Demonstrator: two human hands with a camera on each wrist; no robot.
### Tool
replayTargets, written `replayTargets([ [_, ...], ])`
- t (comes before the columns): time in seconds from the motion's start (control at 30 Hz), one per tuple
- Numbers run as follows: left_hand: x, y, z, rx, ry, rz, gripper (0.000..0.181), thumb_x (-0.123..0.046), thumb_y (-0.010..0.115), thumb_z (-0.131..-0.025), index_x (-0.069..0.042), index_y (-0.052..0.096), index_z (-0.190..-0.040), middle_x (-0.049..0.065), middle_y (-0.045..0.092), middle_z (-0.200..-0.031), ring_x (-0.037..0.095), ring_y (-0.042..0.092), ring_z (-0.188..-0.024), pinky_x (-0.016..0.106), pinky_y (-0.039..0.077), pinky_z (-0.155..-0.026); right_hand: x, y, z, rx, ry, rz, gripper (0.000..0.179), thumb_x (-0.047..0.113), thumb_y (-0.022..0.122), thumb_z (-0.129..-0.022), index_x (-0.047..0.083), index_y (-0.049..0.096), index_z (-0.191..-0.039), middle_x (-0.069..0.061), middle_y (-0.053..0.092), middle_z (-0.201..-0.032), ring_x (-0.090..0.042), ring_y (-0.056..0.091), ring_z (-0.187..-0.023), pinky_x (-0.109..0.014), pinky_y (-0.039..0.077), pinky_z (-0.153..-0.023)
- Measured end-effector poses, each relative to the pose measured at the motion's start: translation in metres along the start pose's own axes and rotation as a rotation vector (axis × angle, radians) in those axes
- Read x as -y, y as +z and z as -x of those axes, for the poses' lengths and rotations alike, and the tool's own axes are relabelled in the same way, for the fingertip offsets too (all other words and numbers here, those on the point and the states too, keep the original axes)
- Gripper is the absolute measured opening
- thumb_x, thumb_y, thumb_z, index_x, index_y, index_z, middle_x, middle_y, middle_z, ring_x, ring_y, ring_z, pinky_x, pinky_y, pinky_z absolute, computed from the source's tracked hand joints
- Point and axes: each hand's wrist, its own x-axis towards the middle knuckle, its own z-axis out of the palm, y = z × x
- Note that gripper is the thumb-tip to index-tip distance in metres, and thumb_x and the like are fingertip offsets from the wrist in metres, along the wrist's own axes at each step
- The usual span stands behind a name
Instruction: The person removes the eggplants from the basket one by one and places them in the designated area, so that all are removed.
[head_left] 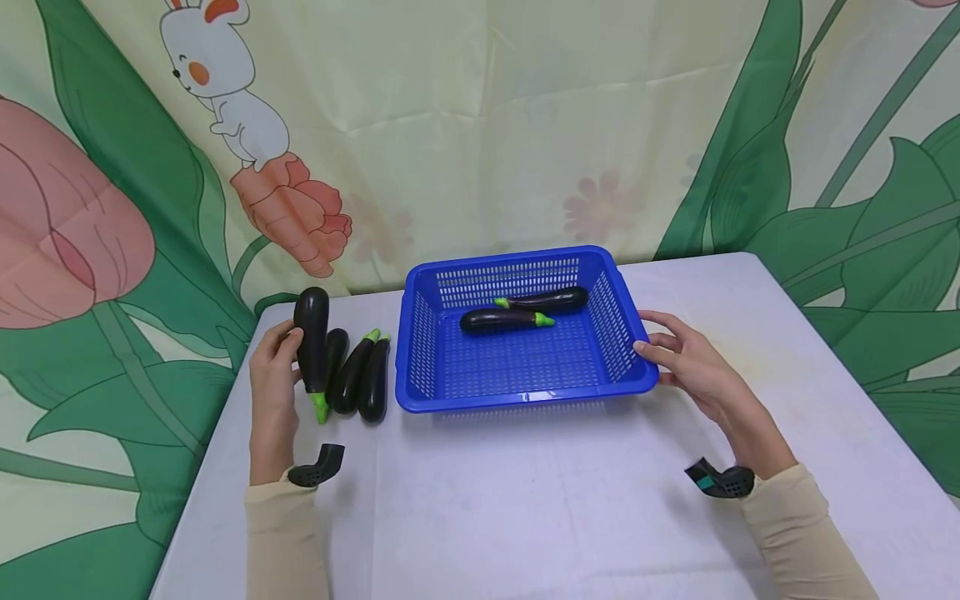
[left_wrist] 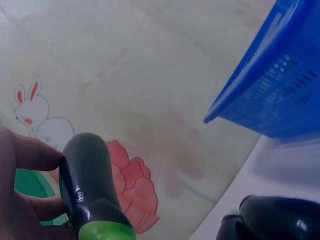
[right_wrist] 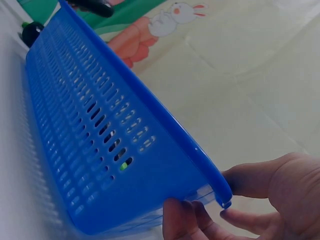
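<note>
Fingers [head_left: 285, 340] of our left hand [head_left: 272, 383] are clamped on one eggplant [head_left: 312, 329], parted only by its thickness. We hold this eggplant near the far-left corner of the table [head_left: 480, 508], blunt end toward the far edge, green stalk toward the near edge. Three more eggplants [head_left: 352, 375] lie side by side between it and the basket [head_left: 517, 398]. Our right hand [head_left: 693, 367] grips the basket's rim on its right side, fingers closed on the plastic. Inside, we see two eggplants [head_left: 506, 320], stalks pointing opposite ways, nearer the far wall. Behind the table's far edge hangs a printed backdrop [head_left: 465, 125].
</note>
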Motion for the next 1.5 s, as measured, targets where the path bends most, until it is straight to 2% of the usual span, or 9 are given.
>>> replayTargets([
  [0.17,0.011,-0.008,-0.007,-0.056,-0.037,-0.007,0.052,-0.044,0.055,-0.106,-0.012,0.055,-0.147,-0.015,0.056,-0.112,0.006,0.051,-0.103,0.032,0.04,-0.088,-0.002,0.0,0.0,0.003,0.001,-0.007,0.078,0.04,0.06,-0.106,0.02,0.016,-0.168,-0.027,0.046,-0.153,-0.013,0.065,-0.108,-0.025,0.059,-0.086],
  [0.4,0.027,-0.012,-0.016,-0.124,-0.068,0.023,0.044,-0.042,0.062,-0.104,-0.012,0.059,-0.136,-0.012,0.059,-0.107,0.006,0.057,-0.097,0.018,0.047,-0.078,-0.003,0.0,-0.001,0.004,0.004,-0.007,0.079,0.04,0.059,-0.106,0.021,0.016,-0.168,-0.027,0.046,-0.154,-0.014,0.065,-0.109,-0.025,0.059,-0.086],
  [0.53,0.037,-0.013,-0.022,-0.156,-0.099,0.014,0.046,-0.042,0.062,-0.104,-0.009,0.059,-0.137,-0.012,0.058,-0.105,0.004,0.056,-0.095,0.016,0.046,-0.077,-0.002,0.0,-0.001,0.004,-0.004,-0.005,0.079,0.041,0.059,-0.106,0.021,0.016,-0.168,-0.027,0.046,-0.154,-0.015,0.064,-0.11,-0.025,0.059,-0.086],
  [0.77,0.054,-0.012,-0.031,-0.204,-0.138,0.006,0.047,-0.039,0.062,-0.104,-0.006,0.061,-0.137,-0.013,0.055,-0.105,0.002,0.053,-0.096,0.019,0.043,-0.085,-0.002,-0.001,0.0,0.002,0.002,0.0,0.079,0.041,0.059,-0.106,0.021,0.015,-0.168,-0.027,0.046,-0.154,-0.015,0.064,-0.11,-0.025,0.059,-0.085],
  [0.93,0.064,-0.013,-0.036,-0.238,-0.131,0.004,0.044,-0.037,0.064,-0.103,-0.006,0.063,-0.133,-0.013,0.059,-0.099,0.001,0.057,-0.089,0.014,0.046,-0.076,-0.002,-0.003,-0.001,0.001,0.001,0.002,0.079,0.042,0.059,-0.106,0.022,0.015,-0.168,-0.027,0.046,-0.154,-0.016,0.064,-0.11,-0.025,0.059,-0.085],
  [1.03,0.07,-0.014,-0.039,-0.245,-0.135,-0.031,0.043,-0.038,0.065,-0.102,-0.006,0.064,-0.131,-0.015,0.06,-0.093,-0.001,0.059,-0.083,0.012,0.047,-0.07,-0.001,-0.004,-0.002,0.004,-0.002,0.0,0.079,0.042,0.059,-0.106,0.022,0.015,-0.168,-0.027,0.046,-0.153,-0.016,0.065,-0.109,-0.025,0.059,-0.085],
  [1.27,0.083,-0.015,-0.044,-0.248,-0.152,-0.135,0.051,-0.042,0.063,-0.102,-0.002,0.065,-0.135,-0.019,0.058,-0.087,-0.005,0.057,-0.076,0.011,0.046,-0.067,-0.001,-0.004,-0.003,0.005,-0.003,-0.001,0.08,0.042,0.06,-0.105,0.022,0.015,-0.168,-0.027,0.046,-0.153,-0.015,0.065,-0.108,-0.025,0.059,-0.085],
  [1.43,0.089,-0.013,-0.045,-0.26,-0.13,-0.183,0.051,-0.042,0.061,-0.103,-0.001,0.066,-0.134,-0.014,0.06,-0.089,-0.008,0.055,-0.071,0.01,0.045,-0.063,-0.002,-0.003,-0.004,0.011,0.001,-0.004,0.08,0.042,0.06,-0.105,0.022,0.015,-0.168,-0.027,0.046,-0.154,-0.017,0.064,-0.111,-0.025,0.059,-0.086],
  [1.5,0.09,-0.012,-0.045,-0.265,-0.122,-0.196,0.051,-0.042,0.061,-0.103,-0.001,0.066,-0.134,-0.009,0.063,-0.093,-0.009,0.054,-0.069,0.01,0.045,-0.063,-0.002,-0.003,-0.003,0.014,0.0,-0.007,0.08,0.042,0.06,-0.105,0.022,0.015,-0.168,-0.027,0.046,-0.154,-0.017,0.064,-0.112,-0.026,0.059,-0.086],
])
